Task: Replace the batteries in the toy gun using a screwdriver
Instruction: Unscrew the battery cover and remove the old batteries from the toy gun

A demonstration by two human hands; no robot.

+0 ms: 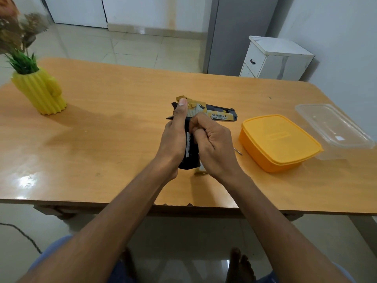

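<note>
yellow-and-black plastic toy gun (204, 114) above wooden table (122, 111): left hand (173, 139) grips frame, right hand (214, 148) curled on grip. likely light, rigid, smooth; hold by grip.

A: How many things do you count on the table (114, 127)?

B: One toy gun (216, 113), one orange box (279, 142) with its lid on, one clear container (334, 129), one yellow cactus pot (40, 91).

A: And hands?

B: Two, the left hand (173, 139) and the right hand (214, 146). Also one thin metal tip (238, 151) shows beside the box
</note>
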